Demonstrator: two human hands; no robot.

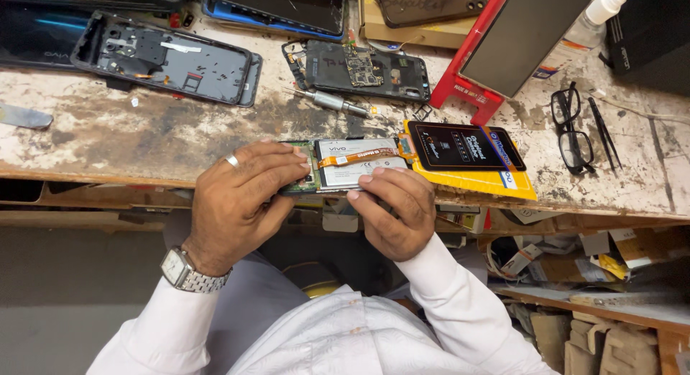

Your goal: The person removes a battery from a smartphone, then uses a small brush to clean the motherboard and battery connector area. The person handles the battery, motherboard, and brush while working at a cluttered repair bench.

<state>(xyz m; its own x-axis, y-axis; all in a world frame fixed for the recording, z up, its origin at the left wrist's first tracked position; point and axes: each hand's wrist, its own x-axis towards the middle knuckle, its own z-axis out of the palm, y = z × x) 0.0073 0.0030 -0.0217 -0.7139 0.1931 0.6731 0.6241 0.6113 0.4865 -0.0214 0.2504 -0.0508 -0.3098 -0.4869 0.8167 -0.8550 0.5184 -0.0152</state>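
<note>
Left hand (241,199): our grip pinches the opened phone with white battery (345,165).
Right hand (392,206): our grip presses its near edge.

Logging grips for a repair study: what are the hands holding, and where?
Both hold the opened phone: left hand at its left end, right hand fingers along its near edge.

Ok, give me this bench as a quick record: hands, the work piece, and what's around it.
left hand: grips the opened phone's left end
right hand: fingers on the phone's lower edge
opened phone: back off, battery and orange flex cable showing
replacement screen: on yellow card, right of phone
screwdriver: behind phone
eyeglasses: far right
tweezers: beside eyeglasses
</note>
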